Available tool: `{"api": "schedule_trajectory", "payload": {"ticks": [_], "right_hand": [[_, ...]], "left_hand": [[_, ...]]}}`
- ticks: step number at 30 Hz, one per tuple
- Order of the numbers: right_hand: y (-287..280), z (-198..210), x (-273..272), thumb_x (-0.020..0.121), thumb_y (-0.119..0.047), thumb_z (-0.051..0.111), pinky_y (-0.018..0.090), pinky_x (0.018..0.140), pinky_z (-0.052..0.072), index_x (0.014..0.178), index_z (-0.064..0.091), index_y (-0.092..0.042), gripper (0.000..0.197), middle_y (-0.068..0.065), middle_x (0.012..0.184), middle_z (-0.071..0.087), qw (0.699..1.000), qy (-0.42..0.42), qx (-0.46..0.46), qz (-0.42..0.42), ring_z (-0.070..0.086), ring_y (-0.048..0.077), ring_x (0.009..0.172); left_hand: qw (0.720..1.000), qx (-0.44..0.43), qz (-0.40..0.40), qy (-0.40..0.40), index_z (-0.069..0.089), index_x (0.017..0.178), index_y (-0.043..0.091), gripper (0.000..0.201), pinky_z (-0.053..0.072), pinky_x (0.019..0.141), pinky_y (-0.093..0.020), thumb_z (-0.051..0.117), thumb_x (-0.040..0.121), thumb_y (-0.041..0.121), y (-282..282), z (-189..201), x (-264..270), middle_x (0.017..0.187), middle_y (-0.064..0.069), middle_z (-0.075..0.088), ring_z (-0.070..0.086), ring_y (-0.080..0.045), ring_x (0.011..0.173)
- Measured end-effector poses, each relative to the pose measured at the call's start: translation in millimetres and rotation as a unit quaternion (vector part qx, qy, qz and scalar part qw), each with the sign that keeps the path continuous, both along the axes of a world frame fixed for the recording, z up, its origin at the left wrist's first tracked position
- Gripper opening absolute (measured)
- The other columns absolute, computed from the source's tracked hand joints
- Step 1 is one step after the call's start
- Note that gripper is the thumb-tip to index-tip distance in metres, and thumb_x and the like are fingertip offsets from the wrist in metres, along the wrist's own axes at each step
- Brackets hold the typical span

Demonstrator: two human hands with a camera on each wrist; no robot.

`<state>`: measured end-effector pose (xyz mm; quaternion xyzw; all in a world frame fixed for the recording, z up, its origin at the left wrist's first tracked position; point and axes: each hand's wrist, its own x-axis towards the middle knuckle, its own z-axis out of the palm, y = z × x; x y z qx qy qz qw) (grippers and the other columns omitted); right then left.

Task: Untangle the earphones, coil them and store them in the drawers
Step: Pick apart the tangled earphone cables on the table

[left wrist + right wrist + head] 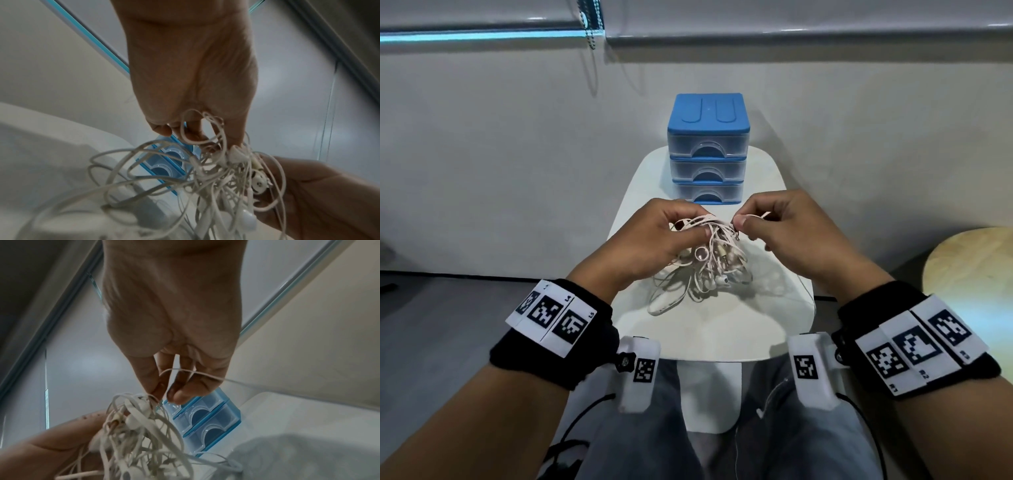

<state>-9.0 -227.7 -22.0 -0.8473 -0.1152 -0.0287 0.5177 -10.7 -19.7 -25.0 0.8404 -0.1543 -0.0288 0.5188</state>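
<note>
The earphones [707, 255] are hanging as one knotted bundle of thin, rubbery white and pale pink cable, held just above the middle of the small white table [709, 329]. The bundle's long axis is running from 12 o'clock down to 6 o'clock in the head view, top pinched between both hands, loose loops trailing onto the tabletop toward 7 o'clock. Several smooth, rounded earbuds are showing in the knot, one glossy bud pointing toward 5 o'clock.

The left hand [654, 240] is gripping the upper left of the tangle, its fingers curled round a clump of cords; in the left wrist view the cables [216, 175] are looping out below the fingertips. The right hand [787, 233] is pinching a single strand between thumb and forefinger at the bundle's top right; in the right wrist view that strand [197, 372] is arching thinly across the fingers [185, 391].

At 12 o'clock from the hands, the drawers [708, 150] are standing upright at the table's far end: a boxy plastic unit with an opaque blue lid and three translucent trays, all closed, their arched handle recesses facing the person. At 3 o'clock, well apart, a round pale wooden stool [972, 267] is standing.
</note>
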Motion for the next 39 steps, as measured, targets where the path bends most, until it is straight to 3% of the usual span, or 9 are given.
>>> {"api": "schedule_trajectory", "payload": {"ticks": [3, 9, 12, 15, 22, 26, 31, 34, 39], "right_hand": [[4.9, -3.5, 1.4, 0.092, -0.014, 0.067, 0.033, 0.068, 0.053, 0.074, 0.072, -0.017, 0.019, 0.002, 0.075, 0.074, 1.000, -0.010, 0.021, 0.000, 0.071, 0.022, 0.076], [19.0, -14.0, -0.1, 0.089, -0.009, 0.063, 0.028, 0.057, 0.043, 0.066, 0.066, -0.015, 0.024, -0.004, 0.056, 0.060, 0.991, 0.006, 0.115, -0.065, 0.053, 0.012, 0.053], [26.1, -21.9, -1.2, 0.078, -0.021, 0.061, 0.036, 0.060, 0.045, 0.063, 0.066, -0.019, 0.017, -0.004, 0.054, 0.060, 0.986, 0.009, 0.133, -0.095, 0.051, 0.016, 0.054], [27.7, -25.5, -2.1, 0.076, -0.027, 0.059, 0.041, 0.065, 0.049, 0.067, 0.068, -0.023, 0.014, -0.002, 0.059, 0.065, 0.985, -0.006, 0.128, -0.118, 0.056, 0.019, 0.060], [20.4, -23.2, -3.0, 0.088, -0.012, 0.061, 0.030, 0.057, 0.044, 0.068, 0.064, -0.013, 0.020, 0.002, 0.060, 0.063, 0.982, -0.038, 0.137, -0.124, 0.053, 0.013, 0.054], [13.5, -24.5, -7.0, 0.087, -0.002, 0.062, 0.018, 0.057, 0.043, 0.070, 0.067, -0.008, 0.019, 0.002, 0.067, 0.066, 0.987, -0.027, 0.137, -0.082, 0.055, 0.009, 0.059], [4.1, -29.8, -12.5, 0.087, -0.010, 0.067, 0.027, 0.065, 0.046, 0.072, 0.072, -0.015, 0.016, -0.001, 0.070, 0.070, 0.997, 0.014, 0.062, -0.049, 0.061, 0.010, 0.066], [-0.9, -28.4, -16.1, 0.089, -0.012, 0.069, 0.030, 0.068, 0.049, 0.075, 0.074, -0.016, 0.016, -0.003, 0.070, 0.072, 1.000, 0.020, 0.016, -0.014, 0.064, 0.010, 0.066], [-4.1, -23.3, -21.1, 0.086, -0.019, 0.072, 0.051, 0.084, 0.055, 0.073, 0.074, -0.021, 0.013, -0.003, 0.079, 0.070, 0.999, -0.005, 0.000, 0.037, 0.065, 0.032, 0.081]], "left_hand": [[0.999, -0.025, 0.025, -0.009, 0.079, 0.101, 0.011, 0.016, 0.054, 0.077, -0.028, 0.067, 0.095, 0.003, 0.3, -1.1, -4.7, 0.098, -0.011, 0.077, 0.065, -0.011, 0.080], [0.997, -0.044, 0.063, -0.024, 0.072, 0.094, 0.009, 0.011, 0.049, 0.067, -0.022, 0.065, 0.094, 0.001, 0.0, -8.5, -15.5, 0.079, -0.010, 0.071, 0.060, -0.013, 0.069], [0.996, -0.041, 0.070, -0.020, 0.070, 0.093, 0.013, 0.008, 0.046, 0.069, -0.024, 0.064, 0.097, 0.008, -4.1, -11.8, -22.5, 0.073, 0.006, 0.066, 0.058, -0.009, 0.069], [0.999, -0.045, 0.027, 0.014, 0.069, 0.100, 0.016, 0.014, 0.048, 0.080, -0.032, 0.066, 0.091, 0.006, -2.5, -13.2, -25.1, 0.085, -0.004, 0.070, 0.061, -0.013, 0.079], [0.997, -0.054, 0.059, -0.002, 0.071, 0.096, 0.015, 0.011, 0.054, 0.081, -0.039, 0.075, 0.089, 0.007, -2.6, -16.9, -21.3, 0.091, -0.010, 0.073, 0.062, -0.013, 0.078], [0.995, -0.058, 0.082, -0.011, 0.075, 0.095, 0.022, 0.021, 0.050, 0.068, -0.031, 0.079, 0.084, 0.004, -3.2, -19.6, -24.5, 0.077, 0.004, 0.073, 0.060, -0.012, 0.067], [0.998, -0.051, -0.018, 0.032, 0.072, 0.111, 0.023, 0.031, 0.056, 0.083, -0.031, 0.070, 0.085, 0.007, 0.2, -13.7, -33.8, 0.104, 0.001, 0.073, 0.066, -0.013, 0.084], [0.998, -0.042, -0.010, 0.049, 0.071, 0.111, 0.022, 0.027, 0.052, 0.072, -0.028, 0.061, 0.094, 0.004, -1.7, -11.2, -32.6, 0.098, -0.003, 0.076, 0.066, -0.012, 0.079], [0.997, 0.061, -0.023, -0.040, 0.074, 0.105, 0.030, 0.032, 0.053, 0.080, -0.027, 0.068, 0.090, 0.002, -8.2, -15.0, -24.5, 0.106, 0.010, 0.070, 0.065, -0.007, 0.100]]}}
